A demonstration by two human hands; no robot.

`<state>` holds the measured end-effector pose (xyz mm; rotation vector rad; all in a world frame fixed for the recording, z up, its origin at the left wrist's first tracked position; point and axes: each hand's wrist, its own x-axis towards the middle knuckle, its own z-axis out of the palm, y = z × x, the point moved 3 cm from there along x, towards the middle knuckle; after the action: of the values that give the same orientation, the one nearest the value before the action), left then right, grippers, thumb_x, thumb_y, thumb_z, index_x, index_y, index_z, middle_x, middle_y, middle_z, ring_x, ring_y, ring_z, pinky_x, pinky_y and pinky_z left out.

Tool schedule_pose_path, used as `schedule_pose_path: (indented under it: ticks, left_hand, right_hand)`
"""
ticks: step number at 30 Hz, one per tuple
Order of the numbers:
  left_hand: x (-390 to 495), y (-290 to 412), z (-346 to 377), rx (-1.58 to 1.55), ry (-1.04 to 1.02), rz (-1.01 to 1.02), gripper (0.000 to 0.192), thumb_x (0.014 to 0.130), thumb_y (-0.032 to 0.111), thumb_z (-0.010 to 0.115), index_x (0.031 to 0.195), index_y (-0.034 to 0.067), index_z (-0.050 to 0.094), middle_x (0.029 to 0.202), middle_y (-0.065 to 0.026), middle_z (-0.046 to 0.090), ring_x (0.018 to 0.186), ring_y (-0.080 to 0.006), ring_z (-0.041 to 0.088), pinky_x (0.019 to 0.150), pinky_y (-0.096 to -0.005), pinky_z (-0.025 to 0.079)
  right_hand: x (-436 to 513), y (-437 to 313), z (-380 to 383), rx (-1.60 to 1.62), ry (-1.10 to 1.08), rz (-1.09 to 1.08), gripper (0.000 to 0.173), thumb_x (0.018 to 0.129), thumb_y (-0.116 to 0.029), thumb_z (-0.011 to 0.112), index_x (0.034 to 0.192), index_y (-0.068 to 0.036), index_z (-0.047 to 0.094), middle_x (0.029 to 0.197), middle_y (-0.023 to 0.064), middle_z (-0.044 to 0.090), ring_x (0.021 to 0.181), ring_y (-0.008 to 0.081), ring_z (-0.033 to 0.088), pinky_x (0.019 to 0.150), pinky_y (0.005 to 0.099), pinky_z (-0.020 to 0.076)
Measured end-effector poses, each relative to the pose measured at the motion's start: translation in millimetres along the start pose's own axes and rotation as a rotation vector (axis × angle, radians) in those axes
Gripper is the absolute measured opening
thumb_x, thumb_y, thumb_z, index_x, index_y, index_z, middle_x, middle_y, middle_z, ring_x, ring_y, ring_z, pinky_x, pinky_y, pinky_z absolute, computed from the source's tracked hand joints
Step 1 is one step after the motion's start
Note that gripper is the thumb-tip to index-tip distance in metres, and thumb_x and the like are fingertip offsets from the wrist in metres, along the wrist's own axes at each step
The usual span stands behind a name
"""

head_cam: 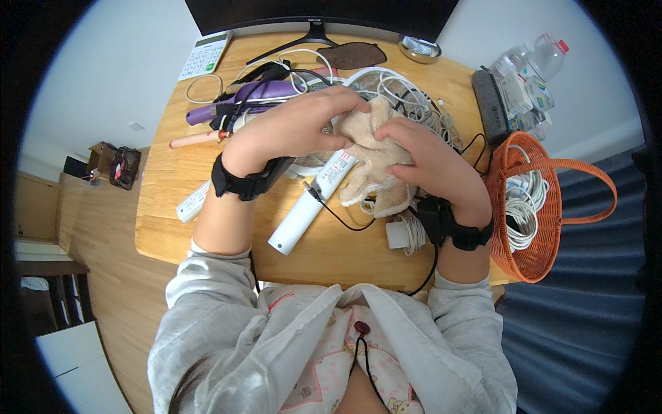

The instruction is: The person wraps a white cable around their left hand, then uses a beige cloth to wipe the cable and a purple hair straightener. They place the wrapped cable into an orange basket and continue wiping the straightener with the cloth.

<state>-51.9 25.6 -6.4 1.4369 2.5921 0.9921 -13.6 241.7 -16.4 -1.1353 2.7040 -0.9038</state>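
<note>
A crumpled beige cloth point(380, 132) with a pale edge hangs between my two hands above the middle of the desk. My left hand point(305, 124) pinches its left side between thumb and fingers. At the cloth's right side, the fingers of my right hand point(426, 155) grip a fold. Under the cloth lies an electric mosquito swatter with a white handle point(305, 212); its mesh head is partly covered. A black cable with a plug point(312, 191) crosses that handle. Near my right wrist sits a white power adapter point(398, 235) with its cord wound up.
An orange wicker basket point(525, 259) holding coiled white cables stands at the right. Behind my hands are tangled white cables point(419, 103) and a purple object point(269, 90). A monitor point(320, 13) stands at the back, a calculator point(206, 54) at back left, a grey pouch point(489, 106) at right.
</note>
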Motion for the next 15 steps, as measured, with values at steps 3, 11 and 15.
schedule_pose_path:
  ticks: [3, 11, 15]
  left_hand:
    - [0, -3, 3, -0.017, -0.02, 0.015, 0.061, 0.075, 0.007, 0.077, 0.131, 0.004, 0.053, 0.134, -0.0134, 0.054, 0.122, -0.032, 0.054, 0.102, -0.0377, 0.045]
    - [0, 3, 7, -0.062, -0.088, -0.016, 0.079, 0.068, 0.004, 0.081, 0.14, 0.007, 0.047, 0.142, -0.0159, 0.048, 0.129, -0.0355, 0.049, 0.106, -0.0388, 0.043]
    - [0, 9, 7, -0.066, -0.034, 0.02, 0.089, 0.065, 0.001, 0.08, 0.145, 0.012, 0.042, 0.147, -0.0167, 0.042, 0.131, -0.0366, 0.047, 0.107, -0.039, 0.042]
  right_hand:
    - [2, 1, 0, 0.001, -0.018, 0.011, 0.044, 0.075, -0.001, 0.067, 0.116, -0.005, 0.052, 0.117, 0.0137, 0.055, 0.111, 0.0319, 0.055, 0.096, 0.0366, 0.0445]
    - [3, -3, -8, 0.121, -0.016, 0.128, 0.036, 0.076, 0.003, 0.058, 0.112, -0.004, 0.053, 0.11, 0.0099, 0.055, 0.105, 0.0225, 0.056, 0.09, 0.0302, 0.0444]
    - [-1, -10, -21, 0.283, 0.022, 0.134, 0.04, 0.079, 0.004, 0.056, 0.118, -0.004, 0.055, 0.115, 0.0054, 0.056, 0.108, 0.0146, 0.054, 0.093, 0.0283, 0.0431]
